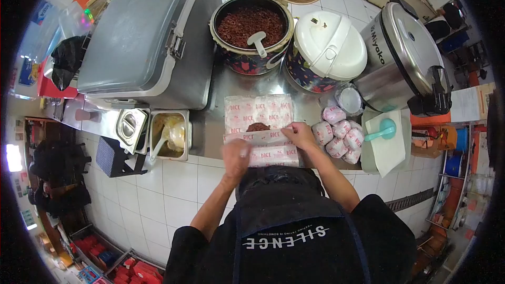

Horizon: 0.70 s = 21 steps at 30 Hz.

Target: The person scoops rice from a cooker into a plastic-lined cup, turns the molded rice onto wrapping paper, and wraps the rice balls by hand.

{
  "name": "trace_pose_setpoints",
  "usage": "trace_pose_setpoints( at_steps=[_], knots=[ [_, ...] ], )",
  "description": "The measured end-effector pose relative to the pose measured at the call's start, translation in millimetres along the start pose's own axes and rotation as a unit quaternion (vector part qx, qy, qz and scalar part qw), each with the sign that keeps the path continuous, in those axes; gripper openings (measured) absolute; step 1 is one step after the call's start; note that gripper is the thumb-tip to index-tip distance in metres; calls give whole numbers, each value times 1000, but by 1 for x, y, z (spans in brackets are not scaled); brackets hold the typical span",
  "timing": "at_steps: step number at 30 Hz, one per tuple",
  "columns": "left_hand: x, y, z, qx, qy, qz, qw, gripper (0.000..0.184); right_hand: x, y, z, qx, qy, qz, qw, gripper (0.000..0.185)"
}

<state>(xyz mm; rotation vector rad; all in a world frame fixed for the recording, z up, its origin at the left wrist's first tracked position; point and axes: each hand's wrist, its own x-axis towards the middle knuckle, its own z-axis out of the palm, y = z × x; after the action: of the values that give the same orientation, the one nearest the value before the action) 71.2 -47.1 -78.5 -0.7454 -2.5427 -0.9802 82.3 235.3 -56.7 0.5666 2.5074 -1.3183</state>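
Observation:
A sheet of white wrapping paper printed with red "RICE" lettering lies on the steel counter in front of me. On it sits a mound of dark reddish rice, its near side covered by a folded edge of paper. My right hand pinches the paper at the right end of that fold. At the left end is my left hand, blurred by motion, so its fingers do not show clearly. Several wrapped rice parcels are piled to the right of the sheet.
Behind the paper stand an open rice cooker with a white paddle, a closed white-lidded cooker and a steel Miyako cooker. A grey cooler and steel food pan are left; a tray with a turquoise scoop is right.

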Motion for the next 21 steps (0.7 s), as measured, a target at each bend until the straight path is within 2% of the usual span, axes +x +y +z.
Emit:
trace_pose_setpoints(
  at_steps=[1, 4, 7, 10, 13, 14, 16, 19, 21],
  knots=[
    [-18, -11, 15, -84, -118, 90, 985, 33, -1, -5, -2, -5, -9, 2, 1000, 33],
    [-5, 24, 9, -81, -107, 112, 985, 35, 20, -20, -2, -49, 41, -73, 995, 30],
    [1, 16, 10, -69, -112, 125, 983, 38, 57, -53, -6, -131, 72, -172, 974, 28],
    [10, 19, 3, -57, -114, 140, 982, 33, 98, -68, 6, -173, 111, -283, 937, 31],
    [11, 17, 3, -63, -115, 146, 981, 33, 124, -75, 9, -250, -16, -219, 943, 33],
    [8, 14, 4, -64, -132, 150, 978, 41, 130, -76, 10, -248, -41, -210, 945, 33],
    [7, 11, 4, -64, -129, 159, 977, 41, 139, -76, 7, -249, -94, -192, 945, 33],
    [9, 13, 1, -61, -120, 163, 978, 36, 133, -78, -1, -261, -75, -270, 924, 25],
    [12, 11, 0, -55, -118, 168, 977, 36, 119, -83, -13, -244, -102, -329, 907, 26]
  ],
)
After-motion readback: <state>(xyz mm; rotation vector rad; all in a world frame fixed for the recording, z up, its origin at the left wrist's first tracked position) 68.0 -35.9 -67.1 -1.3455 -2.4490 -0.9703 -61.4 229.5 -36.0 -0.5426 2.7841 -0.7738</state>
